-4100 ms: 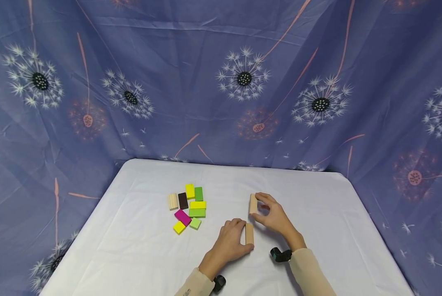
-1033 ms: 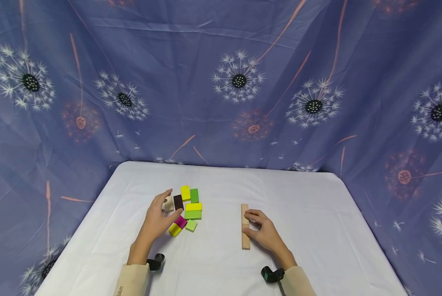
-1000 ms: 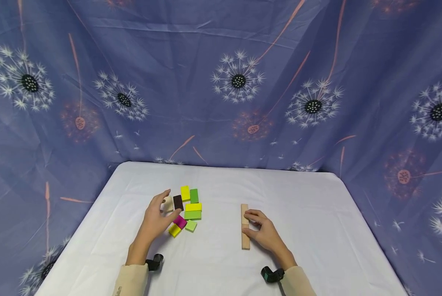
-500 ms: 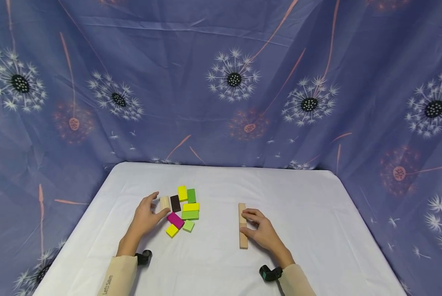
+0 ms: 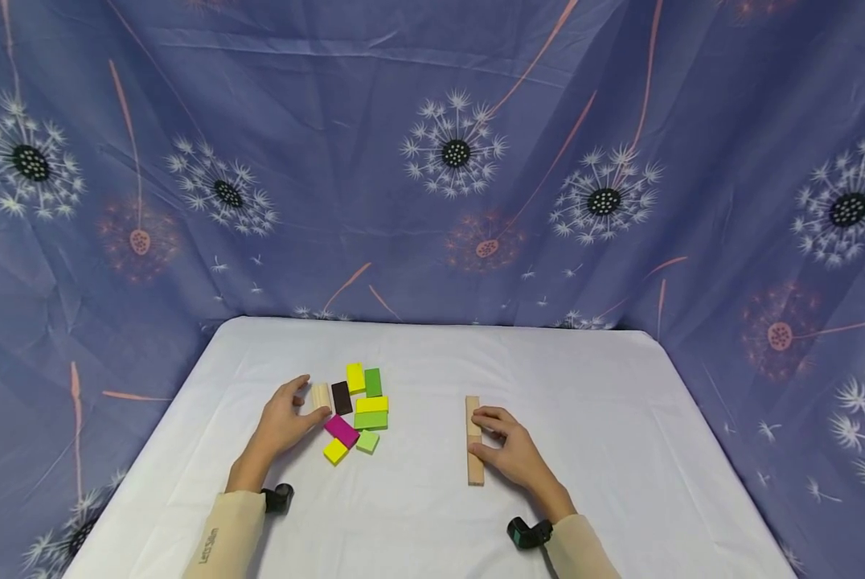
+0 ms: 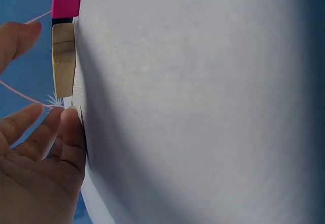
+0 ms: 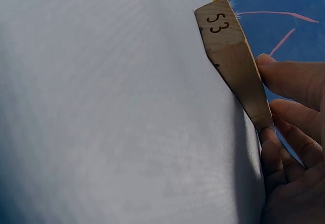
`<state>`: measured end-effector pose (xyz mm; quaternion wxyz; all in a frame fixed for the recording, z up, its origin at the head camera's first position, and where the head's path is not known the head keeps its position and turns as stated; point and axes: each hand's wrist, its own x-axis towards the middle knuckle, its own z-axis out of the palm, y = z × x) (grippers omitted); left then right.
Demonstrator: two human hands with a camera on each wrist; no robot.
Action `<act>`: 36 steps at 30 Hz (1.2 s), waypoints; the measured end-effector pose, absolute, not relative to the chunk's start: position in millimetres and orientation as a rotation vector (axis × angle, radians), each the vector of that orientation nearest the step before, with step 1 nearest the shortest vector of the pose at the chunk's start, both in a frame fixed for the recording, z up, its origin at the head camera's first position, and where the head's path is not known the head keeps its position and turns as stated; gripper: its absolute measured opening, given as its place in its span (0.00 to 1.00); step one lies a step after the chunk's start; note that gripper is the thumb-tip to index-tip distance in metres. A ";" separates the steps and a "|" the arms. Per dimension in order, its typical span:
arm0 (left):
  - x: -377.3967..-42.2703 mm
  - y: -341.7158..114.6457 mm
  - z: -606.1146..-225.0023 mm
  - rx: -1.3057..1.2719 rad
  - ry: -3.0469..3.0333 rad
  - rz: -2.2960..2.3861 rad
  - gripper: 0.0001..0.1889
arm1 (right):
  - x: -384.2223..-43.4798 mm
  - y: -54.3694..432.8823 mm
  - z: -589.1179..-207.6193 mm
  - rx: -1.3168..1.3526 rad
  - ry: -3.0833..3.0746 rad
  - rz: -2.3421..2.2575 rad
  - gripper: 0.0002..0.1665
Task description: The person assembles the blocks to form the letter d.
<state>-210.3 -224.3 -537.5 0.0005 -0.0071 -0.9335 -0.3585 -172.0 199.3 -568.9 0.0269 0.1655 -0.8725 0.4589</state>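
Note:
Two light wooden blocks, the far block (image 5: 473,408) and the near block (image 5: 476,470), lie end to end in a straight row. My right hand (image 5: 514,450) is at their right side, thumb by the near one and fingertips by the far one. In the right wrist view, the near block (image 7: 231,56) shows the number 53 on its end, and the fingers touch its side without curling round it. My left hand (image 5: 280,422) stands with fingers spread at the left of a pale wooden piece (image 5: 321,397), seen end-on as a wooden piece (image 6: 64,59) in the left wrist view.
Right of the pale piece lie a dark brown block (image 5: 342,398), a magenta block (image 5: 342,431), and several yellow and green blocks (image 5: 371,420). A white cloth (image 5: 418,515) covers the table. Behind hangs a blue curtain (image 5: 375,161) with dandelion prints.
Earlier each hand held a separate wooden block at the right; now those blocks form one row. My left hand went over to the coloured group, then drew slightly left. The right hand stays by the row.

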 end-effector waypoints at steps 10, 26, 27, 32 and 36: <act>-210.7 -226.8 -540.1 -0.051 -2.962 -1.151 0.43 | -171.3 198.7 -569.5 0.486 -2.689 1.446 0.30; -212.1 -229.9 -541.6 -0.080 -2.995 -1.169 0.41 | -170.7 198.0 -568.7 0.478 -2.699 1.442 0.30; -211.9 -230.1 -542.0 -0.087 -2.997 -1.164 0.41 | -170.5 197.9 -568.5 0.467 -2.705 1.443 0.31; -212.6 -229.5 -541.9 -0.099 -3.001 -1.150 0.39 | -170.1 198.2 -568.5 0.463 -2.704 1.441 0.31; -212.8 -228.9 -540.8 -0.094 -3.005 -1.145 0.38 | -170.0 198.3 -568.9 0.478 -2.703 1.437 0.31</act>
